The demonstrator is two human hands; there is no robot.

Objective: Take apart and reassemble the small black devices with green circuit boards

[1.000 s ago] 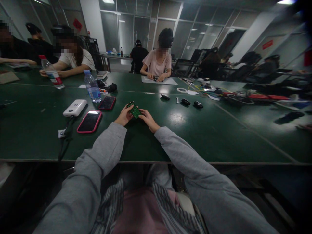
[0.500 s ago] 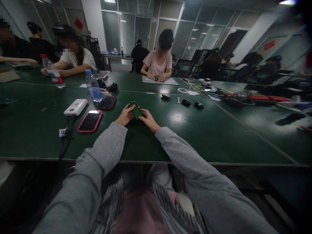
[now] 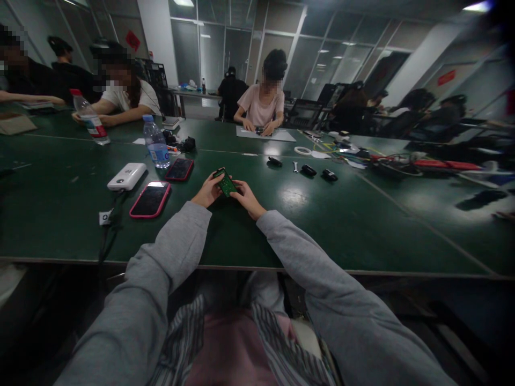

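Note:
Between my hands is a small green circuit board [image 3: 227, 185] with a dark edge, tilted so its face with pale dots shows. My left hand [image 3: 207, 190] grips its upper left side, thumb over the face. My right hand [image 3: 248, 199] is closed on its lower right side, with the thumb at the near corner. The fingers beneath the board are mostly hidden. Left of my hands lie a phone in a pink case [image 3: 150, 200] and a second dark phone with a red edge [image 3: 179, 169].
A white power bank [image 3: 127, 177] with a cable stands left, near a blue-capped water bottle [image 3: 156, 143]. Right of centre lie a small wrench [image 3: 295, 167] and several black pieces [image 3: 308, 170]. Tangled cables [image 3: 386, 163] spread at the right. A person [image 3: 263, 102] works across the green table [image 3: 322, 236].
The view has shifted very slightly. My hands keep the same hold on the circuit board, with no other clear movement.

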